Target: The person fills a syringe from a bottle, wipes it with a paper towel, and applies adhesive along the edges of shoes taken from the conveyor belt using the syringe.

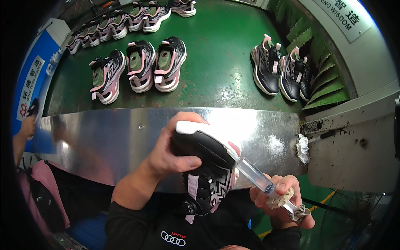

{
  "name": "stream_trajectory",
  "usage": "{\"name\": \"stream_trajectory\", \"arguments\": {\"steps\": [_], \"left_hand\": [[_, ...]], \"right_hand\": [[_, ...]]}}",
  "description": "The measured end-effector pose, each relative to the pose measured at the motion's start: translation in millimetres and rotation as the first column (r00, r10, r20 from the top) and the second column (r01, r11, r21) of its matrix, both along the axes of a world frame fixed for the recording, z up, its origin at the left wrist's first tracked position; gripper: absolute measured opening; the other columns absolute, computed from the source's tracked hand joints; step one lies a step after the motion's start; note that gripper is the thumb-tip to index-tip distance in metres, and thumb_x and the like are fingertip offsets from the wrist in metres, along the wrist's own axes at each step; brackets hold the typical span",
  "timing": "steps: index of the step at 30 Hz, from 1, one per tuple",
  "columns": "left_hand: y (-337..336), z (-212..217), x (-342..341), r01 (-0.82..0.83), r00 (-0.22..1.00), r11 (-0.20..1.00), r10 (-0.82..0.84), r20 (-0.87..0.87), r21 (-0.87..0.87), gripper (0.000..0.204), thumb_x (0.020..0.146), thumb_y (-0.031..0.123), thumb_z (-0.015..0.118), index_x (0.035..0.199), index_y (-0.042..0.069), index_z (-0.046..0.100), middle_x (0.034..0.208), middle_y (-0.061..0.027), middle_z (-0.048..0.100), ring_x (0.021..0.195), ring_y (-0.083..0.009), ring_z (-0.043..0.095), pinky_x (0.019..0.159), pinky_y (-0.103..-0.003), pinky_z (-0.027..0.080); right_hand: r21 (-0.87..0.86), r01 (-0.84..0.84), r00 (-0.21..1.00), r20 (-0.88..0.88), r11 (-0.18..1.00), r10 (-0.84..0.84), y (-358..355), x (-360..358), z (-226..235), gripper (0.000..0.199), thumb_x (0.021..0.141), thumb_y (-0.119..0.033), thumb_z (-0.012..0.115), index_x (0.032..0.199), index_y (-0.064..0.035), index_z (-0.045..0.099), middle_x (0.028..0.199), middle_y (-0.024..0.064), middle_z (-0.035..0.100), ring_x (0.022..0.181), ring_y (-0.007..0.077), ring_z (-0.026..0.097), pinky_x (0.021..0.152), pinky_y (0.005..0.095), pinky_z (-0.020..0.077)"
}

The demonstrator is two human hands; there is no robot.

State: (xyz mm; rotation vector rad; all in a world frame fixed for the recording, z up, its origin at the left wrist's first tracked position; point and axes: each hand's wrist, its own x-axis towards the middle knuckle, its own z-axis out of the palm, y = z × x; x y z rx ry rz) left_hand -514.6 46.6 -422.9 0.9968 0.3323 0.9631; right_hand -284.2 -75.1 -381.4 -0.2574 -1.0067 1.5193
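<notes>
Head view, one item in hand: black shoe (207, 166) with white sole and pink trim, held sole-up over the steel rim (125, 133) of the belt, left hand (171, 152) wrapped tight round its heel; right hand (280, 199) pinches a clear syringe (255, 174), tip at the sole edge, so the step looks like dosing the seam, which likely calls for a steady tip and slow press; around: matching shoes (141, 66) on the green belt (216, 50), more pairs (280, 71) by green flaps, crumpled rag (303, 148), another person's hand (28, 127) far left; nothing blocks the seam
</notes>
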Motion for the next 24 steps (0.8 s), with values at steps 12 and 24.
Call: {"name": "stream_trajectory", "arguments": {"steps": [12,24], "left_hand": [[17,-2,11,-0.019,0.998,0.999,0.016,-0.063,-0.045,0.064,0.066,0.033,0.069,0.114,-0.002,0.044,0.096,-0.0241,0.058,0.086,-0.0335,0.061,0.076,-0.04,0.052],[22,-10,14,-0.044,0.998,0.975,0.051,0.026,-0.219,0.066,0.069,0.032,0.068,0.119,-0.005,0.046,0.105,-0.0225,0.058,0.093,-0.0307,0.062,0.083,-0.041,0.052]], "right_hand": [[-0.034,0.048,0.998,-0.048,0.998,-0.05,-4,9,-36,0.099,0.063,-0.066,0.071,0.121,0.0094,0.042,0.101,0.0178,0.054,0.09,0.0232,0.052,0.074,0.0303,0.0419],[-0.071,-0.003,1.0,-0.007,0.997,0.002,-14,16,-48,0.099,0.062,-0.062,0.075,0.121,0.0099,0.042,0.098,0.0173,0.051,0.091,0.0219,0.051,0.077,0.0287,0.0406]]}}
